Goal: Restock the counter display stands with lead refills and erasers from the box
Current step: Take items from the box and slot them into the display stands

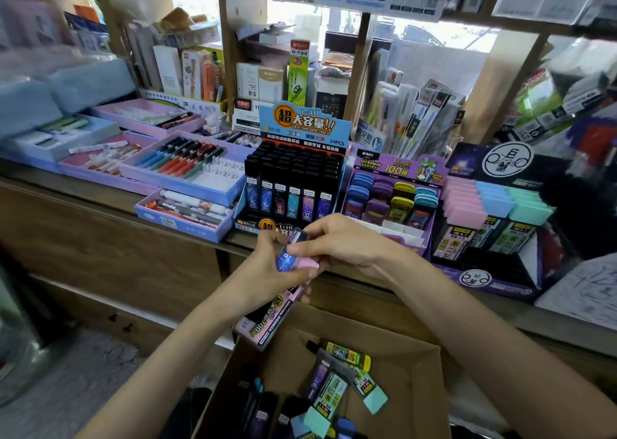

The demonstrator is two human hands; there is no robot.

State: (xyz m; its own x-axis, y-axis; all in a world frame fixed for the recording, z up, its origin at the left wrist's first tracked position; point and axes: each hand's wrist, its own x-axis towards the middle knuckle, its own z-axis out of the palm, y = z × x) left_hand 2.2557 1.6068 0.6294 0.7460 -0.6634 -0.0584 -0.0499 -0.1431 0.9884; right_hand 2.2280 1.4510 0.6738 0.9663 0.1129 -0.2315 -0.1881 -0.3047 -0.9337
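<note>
Holding: both hands meet above the near edge of the worktop, closed together on a small bundle of packs.
Left hand: fingers curled shut around a blue lead refill case and a long pink pack that slants down and left from the palm toward the box.
Right hand: thumb and fingertips pinched on the top of the blue case and on a pink eraser pressed against it.
Cardboard box: open, near centre, below the hands; inside lie loose packs, among them a yellow pack, mint-capped packs and dark refill cases at the near left.
Blue display stand: on the worktop just beyond the hands, rows of black-capped refill cases standing upright and filling it.
Purple display stand: just right of the blue one, holding blue, purple, yellow and teal cases in its far rows; its near row shows white dividers.
Right display: farther right, with pink, blue and mint erasers stacked in rows above upright packs.
Pen trays: left on the worktop, lilac and pink, with pens lying flat.
Shelves: behind the worktop, crowded with boxed stationery; details blurred.
</note>
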